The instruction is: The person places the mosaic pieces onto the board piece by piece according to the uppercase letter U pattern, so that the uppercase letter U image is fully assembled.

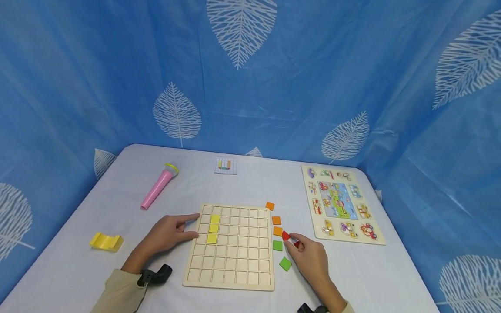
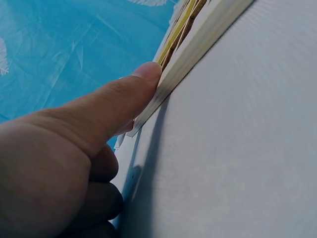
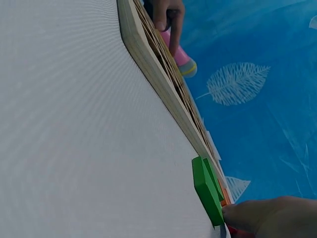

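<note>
A wooden grid board [image 1: 228, 287] lies in front of me, with three yellow tiles [image 1: 213, 228] in one column at its upper left. My left hand [image 1: 164, 234] touches the board's left edge with straight thumb and index finger; its other fingers are bent under, as the left wrist view shows. Right of the board, my right hand [image 1: 312, 259] pinches a red tile [image 1: 285, 235] at its corner between thumb and index fingertips. Another red tile [image 1: 296, 244] is partly hidden under this hand. Close by lie two green tiles [image 1: 277, 245] and three orange tiles [image 1: 276, 220].
Behind the board lies a small pattern card [image 1: 225, 165] with a U shape. A pink toy microphone [image 1: 158, 187] is at the back left, a yellow curved block [image 1: 106, 242] at the left. A wooden picture puzzle [image 1: 373, 232] lies at the right. Blue curtain [image 1: 274, 100] surrounds the table.
</note>
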### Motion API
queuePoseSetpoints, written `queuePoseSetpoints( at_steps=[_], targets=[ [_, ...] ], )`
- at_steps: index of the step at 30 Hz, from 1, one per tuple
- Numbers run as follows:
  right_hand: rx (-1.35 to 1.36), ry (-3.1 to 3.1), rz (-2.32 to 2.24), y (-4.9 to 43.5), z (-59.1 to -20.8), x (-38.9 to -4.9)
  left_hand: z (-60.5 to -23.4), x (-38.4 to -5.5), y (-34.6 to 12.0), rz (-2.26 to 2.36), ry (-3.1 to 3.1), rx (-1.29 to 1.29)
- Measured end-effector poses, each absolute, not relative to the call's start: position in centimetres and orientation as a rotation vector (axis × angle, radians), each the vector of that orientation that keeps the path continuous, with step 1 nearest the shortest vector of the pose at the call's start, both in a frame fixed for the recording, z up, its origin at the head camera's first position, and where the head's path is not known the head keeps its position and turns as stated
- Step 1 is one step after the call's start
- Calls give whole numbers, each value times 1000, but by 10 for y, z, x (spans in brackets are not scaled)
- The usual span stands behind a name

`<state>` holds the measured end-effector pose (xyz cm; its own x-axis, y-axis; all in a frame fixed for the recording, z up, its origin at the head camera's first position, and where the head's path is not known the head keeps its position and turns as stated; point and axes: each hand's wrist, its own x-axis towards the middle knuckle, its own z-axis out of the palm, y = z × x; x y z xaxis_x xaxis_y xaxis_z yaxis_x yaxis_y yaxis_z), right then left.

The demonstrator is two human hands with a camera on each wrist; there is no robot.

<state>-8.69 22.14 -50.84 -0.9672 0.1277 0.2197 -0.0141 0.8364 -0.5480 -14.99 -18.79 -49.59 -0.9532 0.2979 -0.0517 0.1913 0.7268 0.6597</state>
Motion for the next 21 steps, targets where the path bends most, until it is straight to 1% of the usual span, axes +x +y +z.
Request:
queuePoseSetpoints(
  at_steps=[7, 14, 21],
  targets=[
    [-96, -2769, 837, 221, -508, -86, -497, -149, -188, 1045, 2775, 404],
    [-93, -2730, 959, 221, -505, -84, -496, -150, -188, 1040, 2775, 393],
    [-6, -2706, 1065, 210, -501, -77, -499, -149, -188, 1040, 2771, 372]
  ],
)
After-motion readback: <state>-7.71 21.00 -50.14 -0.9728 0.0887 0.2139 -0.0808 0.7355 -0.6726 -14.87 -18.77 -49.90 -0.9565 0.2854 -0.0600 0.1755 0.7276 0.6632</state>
